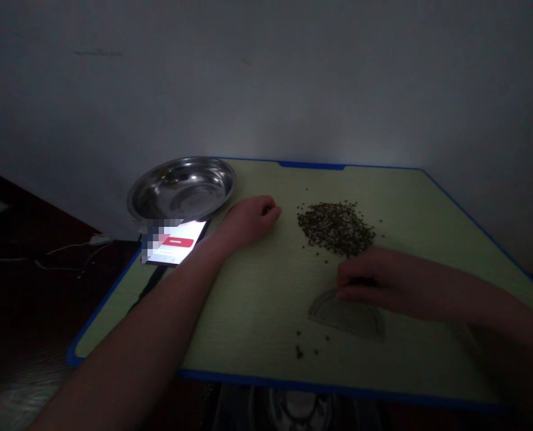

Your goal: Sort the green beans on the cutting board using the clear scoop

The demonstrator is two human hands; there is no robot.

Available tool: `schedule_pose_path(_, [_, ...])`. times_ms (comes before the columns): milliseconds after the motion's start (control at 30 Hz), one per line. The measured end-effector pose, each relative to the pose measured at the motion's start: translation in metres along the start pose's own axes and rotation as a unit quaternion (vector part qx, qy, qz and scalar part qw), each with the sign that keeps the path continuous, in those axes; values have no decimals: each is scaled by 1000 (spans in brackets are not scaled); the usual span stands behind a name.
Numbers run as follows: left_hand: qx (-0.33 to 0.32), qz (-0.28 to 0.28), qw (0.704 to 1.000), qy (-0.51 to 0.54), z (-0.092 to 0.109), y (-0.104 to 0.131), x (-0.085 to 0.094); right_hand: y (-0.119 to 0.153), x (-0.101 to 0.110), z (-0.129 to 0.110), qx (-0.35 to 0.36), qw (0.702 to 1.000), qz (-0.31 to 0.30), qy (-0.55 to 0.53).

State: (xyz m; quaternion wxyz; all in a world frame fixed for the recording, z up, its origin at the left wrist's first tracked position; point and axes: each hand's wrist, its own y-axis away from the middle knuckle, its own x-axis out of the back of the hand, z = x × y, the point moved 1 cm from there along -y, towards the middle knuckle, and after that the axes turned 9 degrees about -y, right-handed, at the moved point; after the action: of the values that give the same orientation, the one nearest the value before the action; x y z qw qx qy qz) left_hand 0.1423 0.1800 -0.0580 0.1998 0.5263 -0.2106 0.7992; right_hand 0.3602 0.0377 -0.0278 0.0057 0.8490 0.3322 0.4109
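A heap of small dark grains, perhaps seeds, lies on the pale green tabletop. My left hand rests on the table left of the heap, fingers curled closed; whatever is inside them is hidden. Just in front of the heap is my right hand, its thumb and fingers pinched together. What that pinch holds, if anything, is too dark to make out. Under its fingertips lies a half-round outline like a clear protractor; whether they touch it I cannot tell. Several loose grains are scattered nearer the front edge.
A shiny steel basin stands at the table's back left. Beside my left forearm lies a phone with a lit screen. Blue edging borders the table, and a grey wall rises behind. White cables run at the left.
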Motion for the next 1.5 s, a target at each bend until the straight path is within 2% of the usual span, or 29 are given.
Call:
schedule_pose_path(333, [-2, 1, 1000, -3, -1, -1, -1, -6, -11, -9, 15, 999, 30, 19])
schedule_pose_path(533, [2, -3, 1000, -1, 0, 0, 0, -8, -8, -8, 13, 997, 79, 17])
schedule_pose_path(700, [2, 2, 1000, 1, -1, 0, 0, -9, -8, -9, 21, 996, 79, 20])
schedule_pose_path(1033, [6, 1, 1000, -3, 0, -1, 1, -23, -22, -18, 34, 992, 114, 47])
schedule_pose_path(1133, [0, 3, 1000, 0, -1, 0, 1, -22, -17, -11, 13, 990, 136, 35])
schedule_pose_path(1300, [14, -13, 1000, 0, 1, 1, 3, -8, 7, 5, -25, 987, 158, -18])
schedule_pose_path(1400, [15, -15, 1000, -1, 3, 2, 4, 0, 20, 15, -55, 989, 135, -35])
schedule_pose_path(1500, [15, -17, 1000, -5, 3, 2, 5, 5, 24, 21, -72, 992, 82, -55])
